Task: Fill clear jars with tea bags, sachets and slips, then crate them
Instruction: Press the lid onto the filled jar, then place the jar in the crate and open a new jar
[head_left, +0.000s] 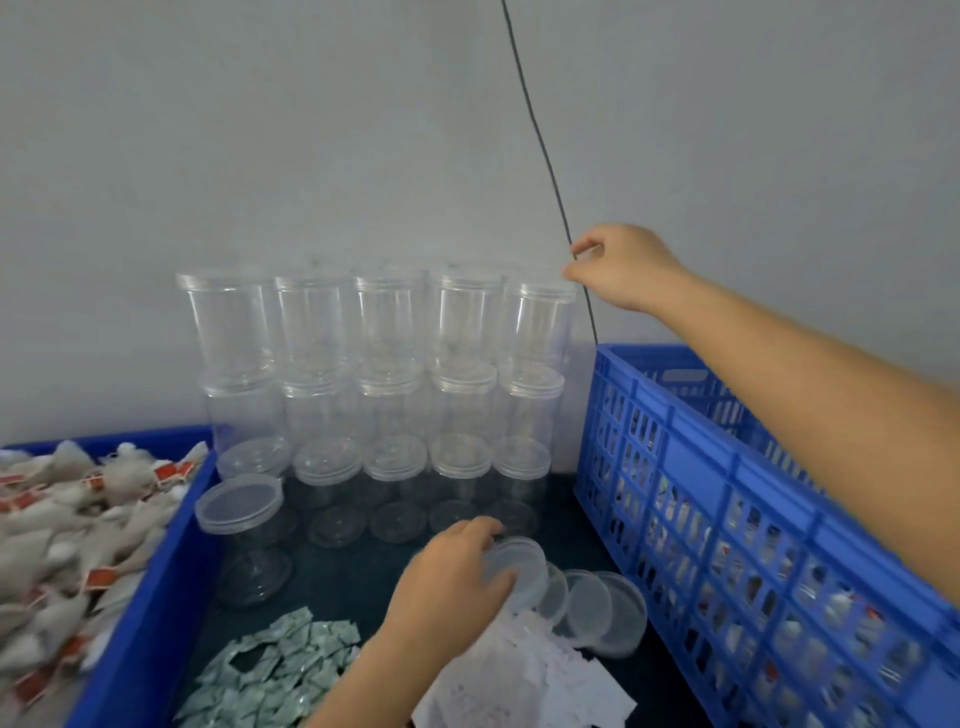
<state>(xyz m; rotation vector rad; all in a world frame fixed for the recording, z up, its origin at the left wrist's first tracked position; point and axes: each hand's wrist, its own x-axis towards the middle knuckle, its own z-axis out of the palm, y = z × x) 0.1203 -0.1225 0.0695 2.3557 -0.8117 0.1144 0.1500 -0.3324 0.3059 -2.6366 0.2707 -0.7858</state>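
Right hand (621, 267) is reaching for the top-right clear plastic lidded jar (537, 325), upright just left of its curled fingers, apparently pinching the lid rim; left hand (457, 577) is gripping a round translucent lid (514, 566).

A plain grey wall (311, 130) fills the upper half of the view, bare and evenly lit. A thin dark cord (540, 140) hangs in front of it, entering at the top near the middle and running down with a slight bend to the right; its lower end passes out of sight behind the near things at the right. Below, the counter (343, 577) has a dark, slightly glossy top that shows faint reflections. The counter meets the wall along a straight line at the back. Whether the cord touches the wall or hangs free of it cannot be told.
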